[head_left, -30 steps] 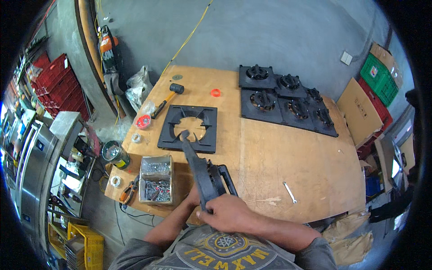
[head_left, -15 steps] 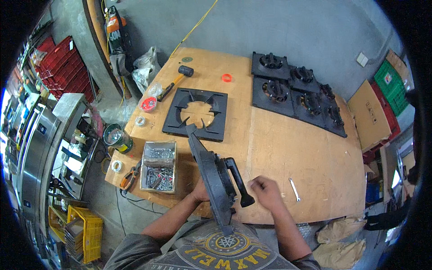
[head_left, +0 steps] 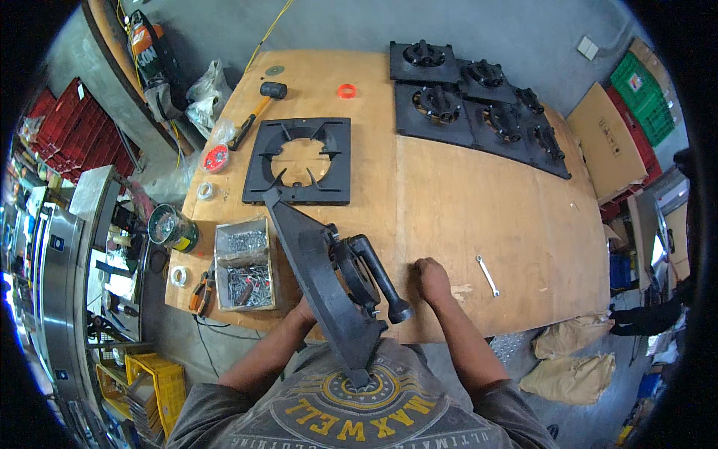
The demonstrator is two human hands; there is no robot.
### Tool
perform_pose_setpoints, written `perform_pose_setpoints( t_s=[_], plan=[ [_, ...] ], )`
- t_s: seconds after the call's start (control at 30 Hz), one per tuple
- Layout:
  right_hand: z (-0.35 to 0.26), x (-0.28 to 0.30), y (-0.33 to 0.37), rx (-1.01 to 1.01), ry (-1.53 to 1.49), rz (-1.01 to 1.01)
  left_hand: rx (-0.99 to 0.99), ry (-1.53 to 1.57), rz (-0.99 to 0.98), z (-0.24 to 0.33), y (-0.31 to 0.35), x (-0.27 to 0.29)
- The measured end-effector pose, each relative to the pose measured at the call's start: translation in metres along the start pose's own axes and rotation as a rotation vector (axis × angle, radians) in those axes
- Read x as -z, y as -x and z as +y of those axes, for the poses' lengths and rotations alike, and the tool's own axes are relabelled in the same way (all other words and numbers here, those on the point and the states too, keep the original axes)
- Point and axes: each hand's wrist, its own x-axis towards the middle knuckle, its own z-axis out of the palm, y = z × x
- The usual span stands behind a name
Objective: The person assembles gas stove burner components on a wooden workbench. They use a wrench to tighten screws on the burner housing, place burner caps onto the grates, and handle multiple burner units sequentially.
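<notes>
A black cast-iron stove grate [head_left: 314,266] stands tilted up on edge at my side of the table, with a burner [head_left: 378,277] attached to its right face. My left hand [head_left: 307,311] grips it from behind; most of its fingers are hidden by the plate. To the right of the burner's tube, my right hand [head_left: 431,280] rests at the tabletop with its fingers curled in. Whatever those fingers hold, if anything, is hidden. Beyond the held piece another black grate [head_left: 258,176] lies flat, its round middle opening bare. A wrench [head_left: 488,276] lies right of my right hand.
Left on the wooden table [head_left: 434,194] are a divided box of screws [head_left: 245,280], pliers [head_left: 201,293], tape rolls, a can [head_left: 173,227] and a mallet [head_left: 258,112]. Several black grates with burners [head_left: 486,120] lie at the far right. A red ring [head_left: 346,91] lies far back.
The view has shifted, so the table sits higher and further left. The grate leans over more to the left. My right hand has drawn away from the burner tube and lowered to the tabletop, fingers curled.
</notes>
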Motion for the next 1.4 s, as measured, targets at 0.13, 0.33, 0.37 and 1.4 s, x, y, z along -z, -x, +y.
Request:
perform_pose_setpoints(
  t_s=[0.13,0.33,0.37,1.4],
  plan=[
    [-0.007,0.009,-0.011,0.016,0.044,-0.005,-0.002,-0.019,0.0,0.001,0.002,0.003],
    [-0.003,0.008,-0.007,0.048,-0.003,0.034,-0.007,-0.045,0.007,0.005,0.007,0.009],
    [0.002,0.003,-0.008,0.065,-0.015,0.059,-0.008,-0.049,0.007,0.006,0.008,0.01],
    [-0.182,0.076,-0.058,0.203,-0.884,-0.249,-0.074,-0.192,0.12,0.054,0.007,0.02]
  ],
)
